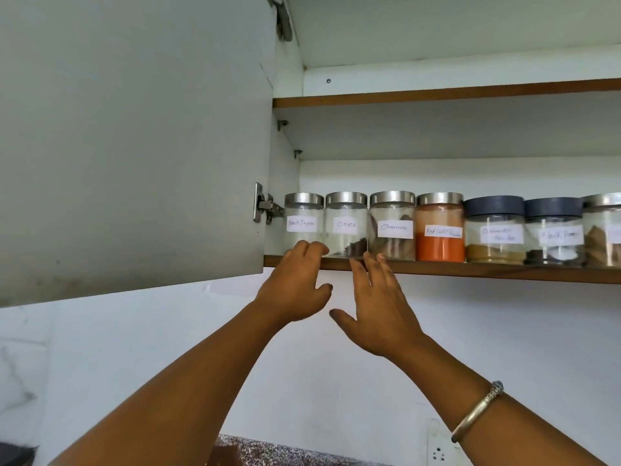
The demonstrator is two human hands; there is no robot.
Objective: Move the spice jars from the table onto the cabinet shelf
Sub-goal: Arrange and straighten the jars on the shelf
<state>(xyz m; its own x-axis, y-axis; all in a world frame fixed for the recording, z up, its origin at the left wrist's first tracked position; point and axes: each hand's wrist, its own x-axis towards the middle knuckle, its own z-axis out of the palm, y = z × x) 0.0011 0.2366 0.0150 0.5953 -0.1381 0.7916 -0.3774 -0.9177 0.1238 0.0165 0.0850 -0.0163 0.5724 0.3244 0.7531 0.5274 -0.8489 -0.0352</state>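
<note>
Spice jars (440, 227): seven in a row along the cabinet shelf (470, 269) front.
Left hand (295, 280): empty, fingers curled at Black Pepper jar (303, 220).
Right hand (379, 304): empty, fingers spread below Cloves jar (346, 223).

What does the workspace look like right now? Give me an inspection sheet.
Surface: wooden-edged cabinet shelf holds one row of jars along its front.
Job's things: seven jars visible, from the left Black Pepper jar, Cloves jar, Cinnamon jar, red chilli jar, two dark-lidded jars, and one cut off at the frame edge.
Clutter: nothing seen.
Grip: left hand and right hand open, holding nothing, fingertips at the shelf edge.
Cables: nothing seen.
Surroundings: cabinet door swung open; wall socket below; bangle on right wrist.
</note>
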